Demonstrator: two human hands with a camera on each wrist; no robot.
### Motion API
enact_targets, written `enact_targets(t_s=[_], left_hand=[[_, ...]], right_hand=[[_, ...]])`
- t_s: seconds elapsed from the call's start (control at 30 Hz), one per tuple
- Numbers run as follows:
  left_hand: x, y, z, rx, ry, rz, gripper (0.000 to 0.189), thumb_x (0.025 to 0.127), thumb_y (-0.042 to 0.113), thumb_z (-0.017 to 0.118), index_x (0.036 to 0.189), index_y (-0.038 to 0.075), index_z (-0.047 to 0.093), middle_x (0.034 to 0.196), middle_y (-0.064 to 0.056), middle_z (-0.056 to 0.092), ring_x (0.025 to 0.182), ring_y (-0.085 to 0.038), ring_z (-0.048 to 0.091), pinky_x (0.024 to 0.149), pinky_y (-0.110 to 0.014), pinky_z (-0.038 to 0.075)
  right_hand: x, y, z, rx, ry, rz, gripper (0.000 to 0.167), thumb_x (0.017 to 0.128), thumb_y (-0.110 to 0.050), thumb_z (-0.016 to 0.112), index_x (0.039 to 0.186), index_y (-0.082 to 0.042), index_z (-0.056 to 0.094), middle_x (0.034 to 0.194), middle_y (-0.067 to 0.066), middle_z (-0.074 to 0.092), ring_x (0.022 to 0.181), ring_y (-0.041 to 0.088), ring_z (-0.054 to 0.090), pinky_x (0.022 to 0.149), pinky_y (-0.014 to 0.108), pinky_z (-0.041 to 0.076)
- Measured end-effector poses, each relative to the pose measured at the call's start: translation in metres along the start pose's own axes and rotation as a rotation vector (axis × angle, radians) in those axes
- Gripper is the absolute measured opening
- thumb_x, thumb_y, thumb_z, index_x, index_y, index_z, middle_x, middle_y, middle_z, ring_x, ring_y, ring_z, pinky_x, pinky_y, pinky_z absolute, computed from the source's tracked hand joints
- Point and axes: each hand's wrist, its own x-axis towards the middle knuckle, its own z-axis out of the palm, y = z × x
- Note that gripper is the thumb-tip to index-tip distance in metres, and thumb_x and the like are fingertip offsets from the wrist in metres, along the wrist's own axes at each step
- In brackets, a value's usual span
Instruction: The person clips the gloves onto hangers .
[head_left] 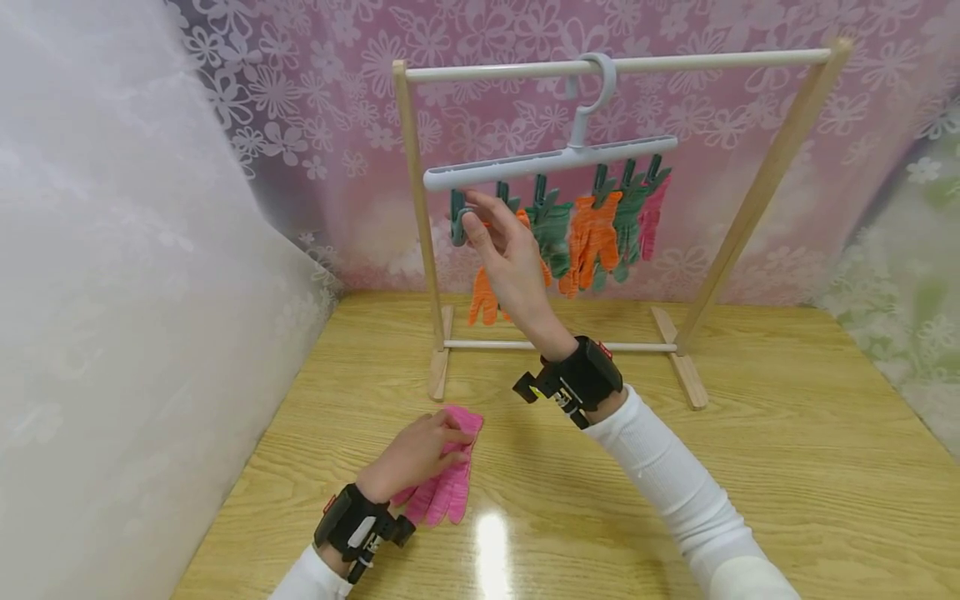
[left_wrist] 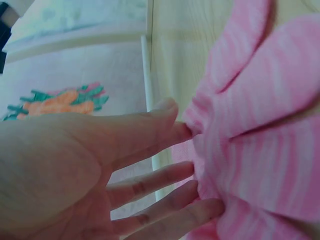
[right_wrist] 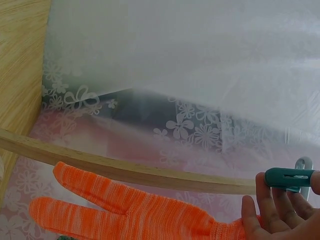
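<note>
My right hand pinches a dark green clothespin under the left end of the grey clip hanger. In the right wrist view this clothespin lies between thumb and fingers, with no glove in it. My left hand rests on a pink knit glove lying on the table. Its slightly bent fingers touch the glove near the cuff in the left wrist view, while the thumb stays above the cloth. An orange glove hangs right beside my right hand, partly hidden behind it in the head view.
A wooden rack carries the hanger by its hook on the top bar. Several orange, green and pink gloves hang from other clothespins, among them an orange glove. Flowered curtains enclose the wooden table behind and at the sides.
</note>
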Motion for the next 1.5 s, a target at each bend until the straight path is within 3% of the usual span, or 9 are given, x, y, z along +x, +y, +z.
enact_targets(t_s=[0.4,0.57,0.7,0.8,0.93,1.0,1.1,1.27,1.5], left_hand=[[0.04,0.017,0.008,0.057,0.01,0.052,0.029,0.099,0.023,0.068,0.122,0.006,0.075,0.115,-0.014,0.067,0.109,-0.026,0.06,0.094,-0.039,0.05],[0.056,0.021,0.012,0.074,0.005,0.014,0.031,0.1,0.026,0.067,0.124,0.009,0.074,0.12,-0.014,0.066,0.113,-0.027,0.06,0.098,-0.04,0.05],[0.061,0.022,0.012,0.067,0.006,-0.018,0.031,0.1,0.027,0.066,0.126,0.011,0.073,0.123,-0.015,0.065,0.111,-0.029,0.06,0.095,-0.041,0.052],[0.064,0.016,0.015,0.057,0.025,0.015,0.031,0.102,0.029,0.063,0.125,0.012,0.074,0.123,-0.014,0.066,0.111,-0.03,0.061,0.093,-0.042,0.054],[0.069,0.012,0.008,-0.02,0.05,0.03,0.029,0.103,0.025,0.061,0.125,0.01,0.073,0.121,-0.012,0.07,0.112,-0.028,0.066,0.093,-0.041,0.056],[0.071,0.014,-0.002,-0.074,0.064,-0.015,0.027,0.102,0.02,0.063,0.124,0.008,0.073,0.117,-0.012,0.072,0.106,-0.027,0.069,0.087,-0.041,0.059],[0.077,0.012,-0.014,-0.121,0.135,-0.087,0.024,0.102,0.02,0.063,0.121,0.008,0.074,0.111,-0.01,0.073,0.095,-0.023,0.071,0.074,-0.036,0.06],[0.087,0.011,-0.021,-0.084,0.241,-0.198,0.018,0.099,0.023,0.068,0.104,0.008,0.076,0.093,-0.007,0.075,0.072,-0.018,0.066,0.056,-0.03,0.053],[0.095,0.004,-0.001,-0.026,0.116,-0.346,0.026,0.091,0.026,0.075,0.09,0.001,0.067,0.082,-0.011,0.067,0.078,-0.028,0.067,0.059,-0.039,0.055]], right_hand=[[-0.004,0.001,-0.004,-0.006,-0.014,0.0,0.039,0.107,-0.007,0.051,0.145,0.002,0.05,0.134,0.021,0.06,0.111,0.03,0.063,0.096,0.037,0.052],[-0.005,0.002,-0.006,-0.016,-0.019,-0.006,0.039,0.107,-0.007,0.05,0.145,0.003,0.05,0.135,0.021,0.06,0.113,0.029,0.063,0.097,0.036,0.053],[-0.006,0.001,-0.006,-0.017,-0.016,-0.003,0.039,0.107,-0.007,0.051,0.144,0.003,0.051,0.136,0.021,0.06,0.114,0.03,0.064,0.097,0.036,0.053],[-0.006,0.002,-0.007,-0.023,-0.013,-0.001,0.038,0.107,-0.007,0.051,0.144,0.003,0.051,0.137,0.021,0.059,0.115,0.029,0.064,0.097,0.036,0.053],[-0.006,0.003,-0.008,-0.03,-0.011,0.0,0.038,0.107,-0.007,0.051,0.144,0.002,0.052,0.138,0.02,0.059,0.115,0.029,0.064,0.098,0.037,0.053],[-0.006,0.003,-0.008,-0.03,-0.013,0.004,0.038,0.107,-0.008,0.052,0.144,0.002,0.052,0.138,0.02,0.059,0.115,0.03,0.063,0.098,0.037,0.053],[-0.006,0.002,-0.009,-0.026,-0.019,0.013,0.038,0.107,-0.007,0.051,0.144,0.001,0.051,0.139,0.019,0.058,0.116,0.03,0.063,0.099,0.037,0.052],[-0.006,0.0,-0.01,-0.031,-0.021,0.01,0.039,0.107,-0.008,0.051,0.145,0.001,0.051,0.139,0.019,0.058,0.12,0.029,0.062,0.1,0.035,0.053],[-0.007,0.002,-0.01,-0.025,-0.02,0.028,0.04,0.107,-0.009,0.051,0.146,0.0,0.05,0.141,0.019,0.057,0.122,0.028,0.061,0.102,0.036,0.052]])
